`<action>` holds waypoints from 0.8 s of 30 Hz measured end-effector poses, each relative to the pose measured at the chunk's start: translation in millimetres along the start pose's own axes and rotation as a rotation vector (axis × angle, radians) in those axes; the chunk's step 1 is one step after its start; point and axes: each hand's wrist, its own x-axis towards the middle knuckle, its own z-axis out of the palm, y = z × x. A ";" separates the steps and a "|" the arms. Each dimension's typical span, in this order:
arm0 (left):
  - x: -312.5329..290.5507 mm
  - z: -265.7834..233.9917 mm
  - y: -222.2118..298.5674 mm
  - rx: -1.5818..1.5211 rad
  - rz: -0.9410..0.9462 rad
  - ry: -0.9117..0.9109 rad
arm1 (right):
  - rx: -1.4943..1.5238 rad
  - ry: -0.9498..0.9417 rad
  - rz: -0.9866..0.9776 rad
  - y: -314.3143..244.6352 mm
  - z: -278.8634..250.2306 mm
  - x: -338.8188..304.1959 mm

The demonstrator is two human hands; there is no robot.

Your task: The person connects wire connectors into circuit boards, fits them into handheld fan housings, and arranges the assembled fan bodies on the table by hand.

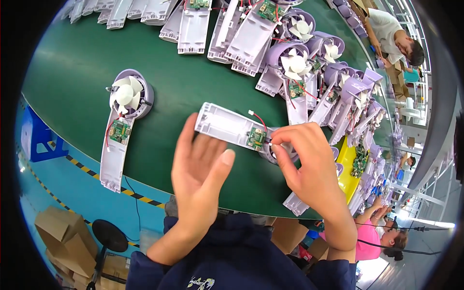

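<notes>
A lilac handheld fan half-shell [224, 124] is in front of me, handle pointing to the upper left. A small green circuit board [256, 137] sits in it, with a red wire and white plug rising from it. My right hand [311, 162] pinches the fan at the neck, beside the board, and covers most of the fan head. Palm up, my left hand [198, 179] is open with fingers stretched at the handle's near side; whether it touches the shell I cannot tell. Farther left lies another fan assembly [113, 162] with white blades [126, 95].
Piled fan shells [251, 38] and fan heads [296, 63] fill the far and right side of the green table [72, 82]. A yellow tray [347, 179] holds loose circuit boards [359, 162]. Cardboard boxes [67, 237] and a blue stool [38, 137] stand at left. Other people work at right.
</notes>
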 end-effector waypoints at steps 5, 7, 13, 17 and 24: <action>18.7 12.2 -5.6 -0.146 -0.212 -0.093 | 0.021 -0.075 0.056 3.3 -6.5 -1.3; 20.4 16.3 -12.3 -0.139 -0.237 -0.139 | 0.160 -0.053 0.127 7.2 -4.5 -1.6; 25.8 18.5 -33.6 0.041 -0.200 -0.191 | 0.108 -0.110 0.117 4.5 -15.7 7.8; 22.1 20.5 -29.7 0.199 -0.151 -0.190 | 0.067 -0.134 0.175 4.1 -23.6 8.4; 12.8 13.8 -29.7 0.307 -0.180 -0.240 | 0.160 -0.145 0.218 0.3 -14.3 14.2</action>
